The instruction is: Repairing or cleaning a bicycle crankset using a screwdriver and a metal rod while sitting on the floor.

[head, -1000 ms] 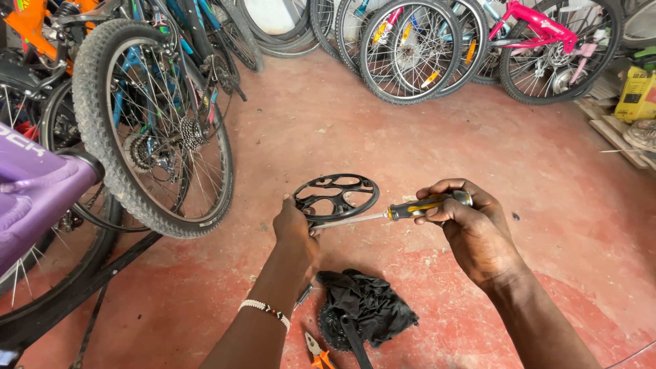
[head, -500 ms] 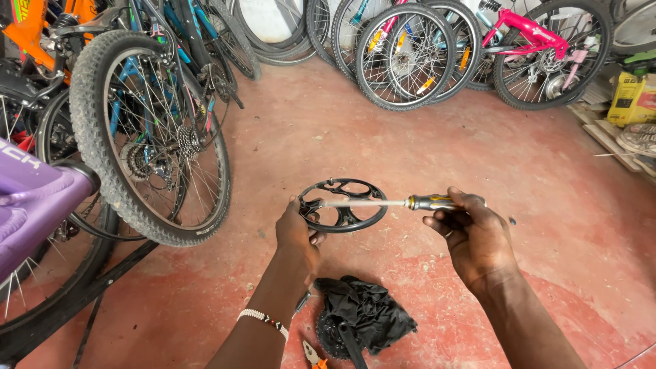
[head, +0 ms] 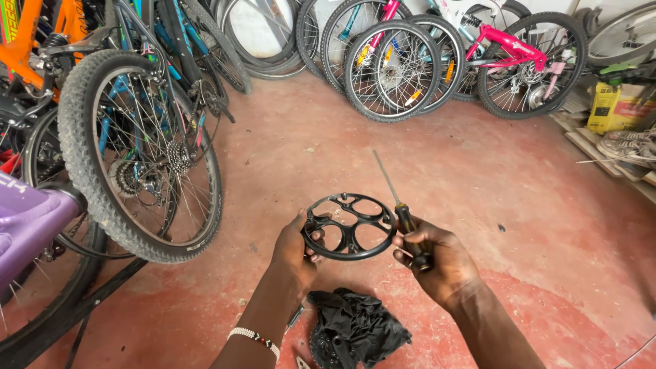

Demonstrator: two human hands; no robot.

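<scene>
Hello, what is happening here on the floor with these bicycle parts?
A person's left hand holds a black round chainring guard by its edge. The right hand grips a screwdriver, its shaft pointing up and away beside the guard. A black rag lies on the red floor below, with bicycles around.

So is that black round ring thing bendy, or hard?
The black ring probably stays stiff: the left hand pinches just one edge and it keeps flat, without drooping. Its big cut-out holes suggest it is fairly light. Dropped on edge, its round rim might roll.
</scene>
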